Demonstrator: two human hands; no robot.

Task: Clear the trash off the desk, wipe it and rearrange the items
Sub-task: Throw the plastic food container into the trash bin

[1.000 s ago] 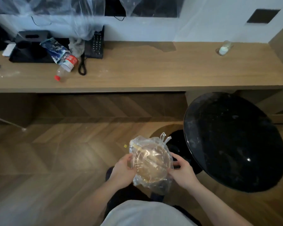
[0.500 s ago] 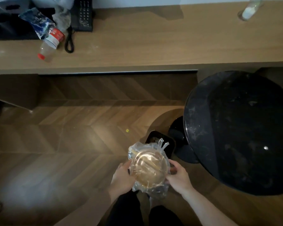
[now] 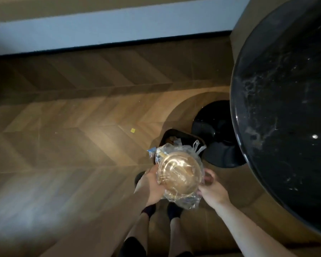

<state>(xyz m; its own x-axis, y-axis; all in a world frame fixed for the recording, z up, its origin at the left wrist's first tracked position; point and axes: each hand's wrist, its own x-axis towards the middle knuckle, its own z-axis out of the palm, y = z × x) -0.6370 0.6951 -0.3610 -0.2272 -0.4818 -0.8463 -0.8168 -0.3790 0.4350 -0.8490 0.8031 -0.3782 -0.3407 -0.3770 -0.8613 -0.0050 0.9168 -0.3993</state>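
Note:
A clear plastic bag with a round lidded food container [image 3: 179,172] inside is held between both hands, low over the floor. My left hand [image 3: 152,186] grips its left side and my right hand [image 3: 211,190] grips its right side. Just beyond the bag stands a small black trash bin [image 3: 176,135] with rubbish in it; the bag covers the bin's near part. The desk's front edge [image 3: 100,8] runs along the top; its surface is out of view.
A large round black table top [image 3: 285,108] fills the right side, and its black base [image 3: 217,132] stands right of the bin. A small yellow scrap [image 3: 132,130] lies on the wooden floor. My feet [image 3: 161,212] are below the bag.
The view has tilted down, so the desk surface and its items have left the frame. Both hands have carried the bagged container forward over the trash bin.

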